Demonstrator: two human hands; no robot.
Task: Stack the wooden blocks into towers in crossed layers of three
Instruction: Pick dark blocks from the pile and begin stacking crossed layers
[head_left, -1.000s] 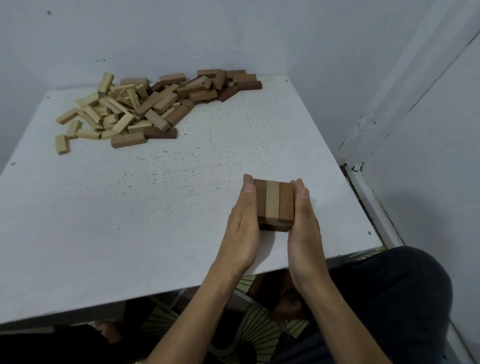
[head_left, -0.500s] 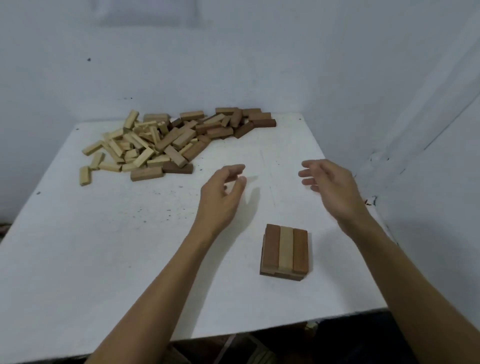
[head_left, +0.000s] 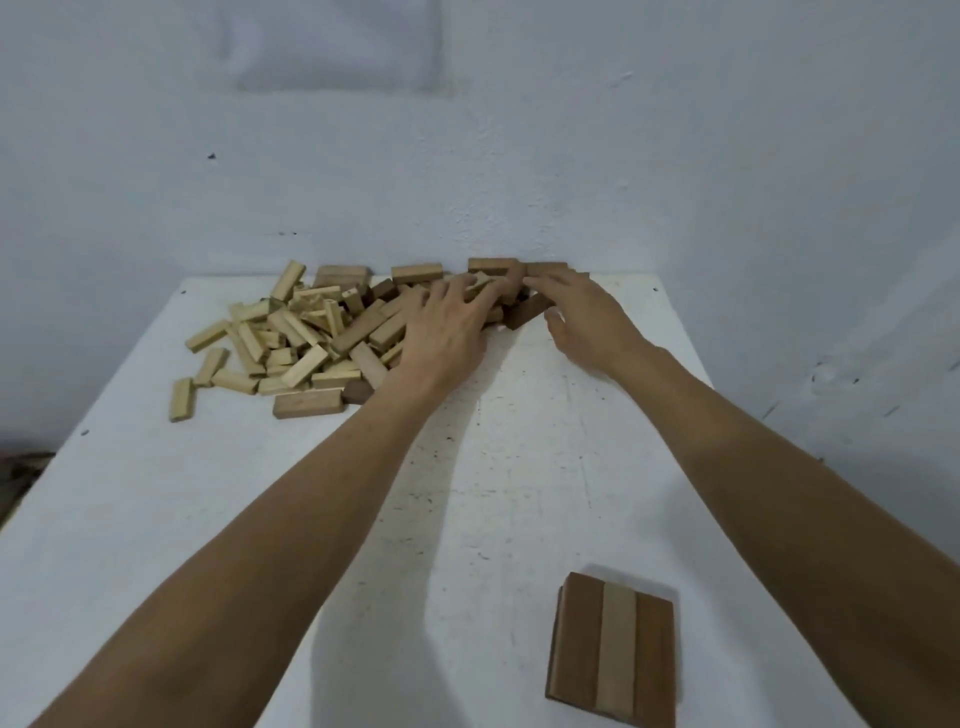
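Touching blocks (head_left: 311, 332): fingertips (head_left: 457, 292) (both hands (head_left: 447, 335) (head_left: 587, 322))

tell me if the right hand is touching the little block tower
Apart. In the head view the right hand is at the loose block pile, and the block tower sits alone near the front edge, bare tabletop between them.

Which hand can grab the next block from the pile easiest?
Probably the left hand: its spread fingers lie right on the pile of blocks. The right hand only reaches the pile's right end, mostly over bare table.
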